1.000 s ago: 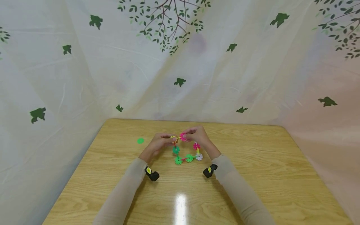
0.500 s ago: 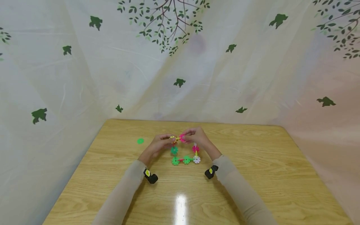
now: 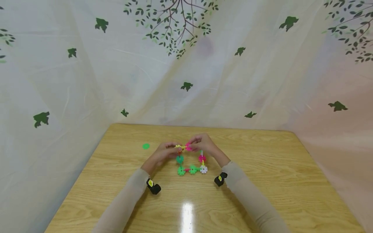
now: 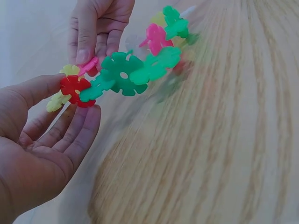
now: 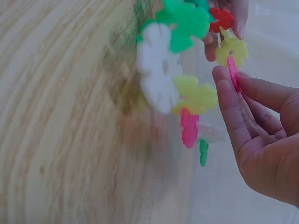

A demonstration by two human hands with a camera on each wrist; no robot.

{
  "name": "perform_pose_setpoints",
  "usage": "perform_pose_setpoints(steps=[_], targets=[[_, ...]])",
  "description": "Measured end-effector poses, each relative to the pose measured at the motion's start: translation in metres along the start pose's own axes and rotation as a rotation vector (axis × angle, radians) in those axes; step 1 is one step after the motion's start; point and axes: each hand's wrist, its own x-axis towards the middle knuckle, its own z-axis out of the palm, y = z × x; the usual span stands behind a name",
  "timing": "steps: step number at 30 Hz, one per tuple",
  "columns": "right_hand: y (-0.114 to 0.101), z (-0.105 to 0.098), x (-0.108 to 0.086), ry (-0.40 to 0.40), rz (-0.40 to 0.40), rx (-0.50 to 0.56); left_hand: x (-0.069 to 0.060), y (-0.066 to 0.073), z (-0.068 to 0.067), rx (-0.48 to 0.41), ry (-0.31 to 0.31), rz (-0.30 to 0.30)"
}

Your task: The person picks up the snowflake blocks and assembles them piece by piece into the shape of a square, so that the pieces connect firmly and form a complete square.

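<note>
A chain of slotted plastic snowflake discs hangs between both hands, bent into a nearly closed loop. My left hand [image 3: 160,154] pinches it near a red disc [image 4: 74,89] and a yellow disc [image 5: 232,51], thumb above and fingers below. Between thumb and fingers of my right hand [image 3: 204,144] is a pink disc [image 5: 233,73], set edge-on beside the yellow one. Teal and green discs [image 4: 124,73] run down the left side. A white disc [image 3: 203,169] forms the near right corner. Past it, the chain's free end carries a small green disc [image 5: 203,152], close under the right hand.
One loose green disc [image 3: 146,146] lies on the wooden table [image 3: 276,181], left of the left hand. Behind the table hangs a pale cloth [image 3: 215,97] printed with leaves and birds. Each wrist wears a small black camera [image 3: 153,186].
Both hands have come slightly nearer the person, bringing the chain along. Its lower part has swung from a slant to a squarer shape. Both hands keep their hold.
</note>
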Motion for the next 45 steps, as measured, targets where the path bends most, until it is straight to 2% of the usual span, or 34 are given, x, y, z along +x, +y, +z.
perform_pose_setpoints(steps=[6,15,21,27,32,38,45], targets=[[0.0,-0.002,-0.002,-0.058,0.031,-0.034,-0.004,-0.001,0.0,0.032,0.0,-0.023],[-0.011,-0.007,-0.008,-0.102,0.059,-0.106,-0.01,-0.003,-0.001,0.056,-0.028,-0.041],[-0.02,-0.007,-0.004,-0.14,0.014,-0.15,-0.018,-0.002,-0.006,0.037,-0.028,-0.031],[-0.029,-0.003,0.002,-0.187,-0.022,-0.229,-0.026,-0.006,-0.009,0.038,-0.056,-0.036],[-0.039,0.002,0.013,-0.205,-0.037,-0.303,-0.03,-0.008,-0.013,0.042,-0.068,-0.052],[-0.055,0.014,0.032,-0.224,-0.129,-0.376,-0.035,-0.009,-0.02,0.049,-0.094,-0.063],[-0.069,0.04,0.056,-0.245,-0.242,-0.436,-0.041,-0.009,-0.022,0.019,-0.13,-0.073]])
